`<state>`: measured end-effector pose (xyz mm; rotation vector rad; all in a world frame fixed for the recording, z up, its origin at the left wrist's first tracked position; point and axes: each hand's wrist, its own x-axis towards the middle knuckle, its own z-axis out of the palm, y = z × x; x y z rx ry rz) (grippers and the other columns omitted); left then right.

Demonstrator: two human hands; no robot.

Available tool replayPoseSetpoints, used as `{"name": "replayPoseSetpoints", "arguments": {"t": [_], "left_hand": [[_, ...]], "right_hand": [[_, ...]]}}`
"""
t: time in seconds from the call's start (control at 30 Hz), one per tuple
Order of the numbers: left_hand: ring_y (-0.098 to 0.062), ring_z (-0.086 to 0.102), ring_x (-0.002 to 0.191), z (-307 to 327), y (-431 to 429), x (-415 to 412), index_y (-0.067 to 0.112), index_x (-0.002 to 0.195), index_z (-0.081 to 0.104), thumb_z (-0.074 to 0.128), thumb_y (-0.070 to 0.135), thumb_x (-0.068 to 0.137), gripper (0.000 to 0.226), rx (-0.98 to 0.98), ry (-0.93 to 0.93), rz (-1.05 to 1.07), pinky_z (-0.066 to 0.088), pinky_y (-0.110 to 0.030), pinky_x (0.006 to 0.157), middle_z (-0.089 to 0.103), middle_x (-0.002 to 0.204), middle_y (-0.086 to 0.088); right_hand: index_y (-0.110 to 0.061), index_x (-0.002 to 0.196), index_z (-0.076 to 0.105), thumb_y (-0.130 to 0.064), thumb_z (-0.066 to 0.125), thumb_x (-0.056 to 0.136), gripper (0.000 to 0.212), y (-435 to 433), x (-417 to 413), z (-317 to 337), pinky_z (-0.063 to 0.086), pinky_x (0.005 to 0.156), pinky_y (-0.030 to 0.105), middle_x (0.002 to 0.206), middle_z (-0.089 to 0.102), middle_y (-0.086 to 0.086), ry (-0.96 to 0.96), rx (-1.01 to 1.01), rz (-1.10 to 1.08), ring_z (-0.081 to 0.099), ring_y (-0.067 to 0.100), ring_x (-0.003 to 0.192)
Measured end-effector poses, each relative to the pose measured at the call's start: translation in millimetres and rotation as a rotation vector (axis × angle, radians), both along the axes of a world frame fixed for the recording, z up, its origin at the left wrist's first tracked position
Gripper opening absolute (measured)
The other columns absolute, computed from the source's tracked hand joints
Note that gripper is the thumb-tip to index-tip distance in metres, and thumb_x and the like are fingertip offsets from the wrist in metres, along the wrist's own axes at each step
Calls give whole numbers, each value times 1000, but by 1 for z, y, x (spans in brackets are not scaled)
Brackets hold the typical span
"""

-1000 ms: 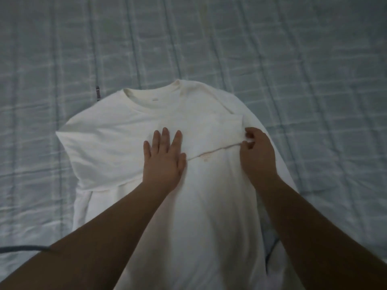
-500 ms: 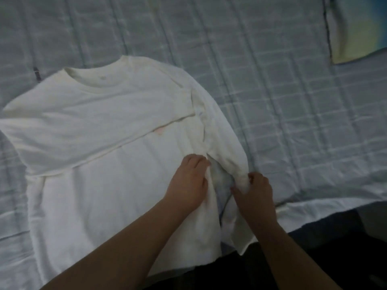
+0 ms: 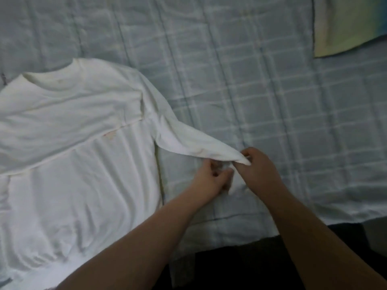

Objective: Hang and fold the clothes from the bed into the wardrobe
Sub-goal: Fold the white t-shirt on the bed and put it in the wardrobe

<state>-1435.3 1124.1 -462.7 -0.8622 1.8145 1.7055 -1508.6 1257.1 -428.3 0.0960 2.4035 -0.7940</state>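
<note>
A white long-sleeved shirt (image 3: 79, 164) lies flat on the bed at the left, collar away from me, its left sleeve folded across the chest. Its right sleeve (image 3: 188, 141) stretches out to the right over the bedspread. My right hand (image 3: 259, 168) pinches the cuff end of that sleeve. My left hand (image 3: 211, 181) grips the sleeve's lower edge just beside it, fingers curled into the cloth. The two hands are almost touching.
The bed is covered by a pale blue checked bedspread (image 3: 272, 91). A yellowish-green pillow or cloth (image 3: 347, 24) lies at the top right corner. The bed's near edge (image 3: 314, 225) runs along the lower right, with dark floor below it.
Both hands left the chest fold, took the right sleeve beside the shirt body, and have drawn it out to the right. My view has shifted right.
</note>
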Motion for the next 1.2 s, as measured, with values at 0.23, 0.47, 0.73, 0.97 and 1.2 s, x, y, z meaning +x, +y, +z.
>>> {"name": "replayPoseSetpoints", "arguments": {"t": [0.23,0.47,0.73,0.97,1.2], "left_hand": [[-34,60,111,29,78,-122,-6,136,50,54,6,87,51,999,6,491,50,-43,95,62,125,-23],[-38,60,118,11,106,-177,0,135,53,51,20,95,45,1104,-154,750,50,-48,100,59,134,-25],[-30,62,116,-20,114,-164,9,115,62,45,26,102,27,896,-277,799,48,-48,100,71,114,-15],[-15,63,71,18,71,-148,13,82,64,53,8,88,14,-189,41,146,46,-25,65,70,82,-3],[-36,19,150,-39,44,-153,22,154,30,34,40,93,63,-1066,409,-659,20,-56,119,27,161,-14]], "right_hand": [[-22,99,59,-10,59,73,29,58,-105,37,46,72,38,104,54,2,517,147,219,57,28,92],[-14,97,66,-23,38,72,38,107,-116,-14,49,78,45,98,64,8,594,170,272,58,34,88],[-5,106,66,1,61,84,23,130,-132,-49,41,93,32,105,64,14,518,25,-261,60,32,101],[-4,105,56,-45,74,78,52,109,-178,-61,53,85,46,104,65,18,231,129,-317,65,36,97],[-5,92,60,-18,65,84,16,110,-179,-57,45,73,31,91,64,13,209,45,-386,65,33,91]]}}
